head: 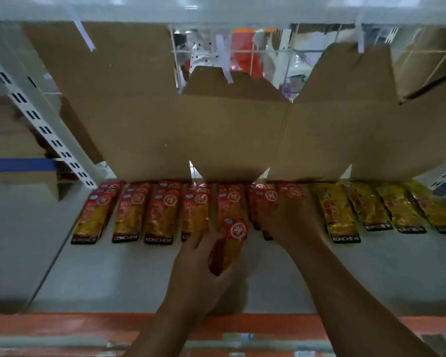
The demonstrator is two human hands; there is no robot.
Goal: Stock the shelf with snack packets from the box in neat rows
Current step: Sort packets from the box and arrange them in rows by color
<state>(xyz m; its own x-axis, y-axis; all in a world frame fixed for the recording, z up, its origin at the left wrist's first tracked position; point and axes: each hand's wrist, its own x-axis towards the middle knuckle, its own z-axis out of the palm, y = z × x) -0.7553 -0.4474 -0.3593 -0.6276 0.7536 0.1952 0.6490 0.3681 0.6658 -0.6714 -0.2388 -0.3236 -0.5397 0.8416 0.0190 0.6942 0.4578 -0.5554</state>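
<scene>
Packet (228,247) gripped in your left hand (198,274) points lengthwise toward the back of the shelf (139,274), overlapping the red stack (229,202) dead ahead; your right hand (289,222) rests on the neighbouring stack (265,199), grip unclear.

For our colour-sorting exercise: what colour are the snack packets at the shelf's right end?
Yellow snack packets with black near-end bands; the head view shows them best.

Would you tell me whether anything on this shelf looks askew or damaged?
The cardboard backing is torn ragged along its top, baring the wire grid. One red packet, in the left hand, sits tilted before the rows.
</scene>
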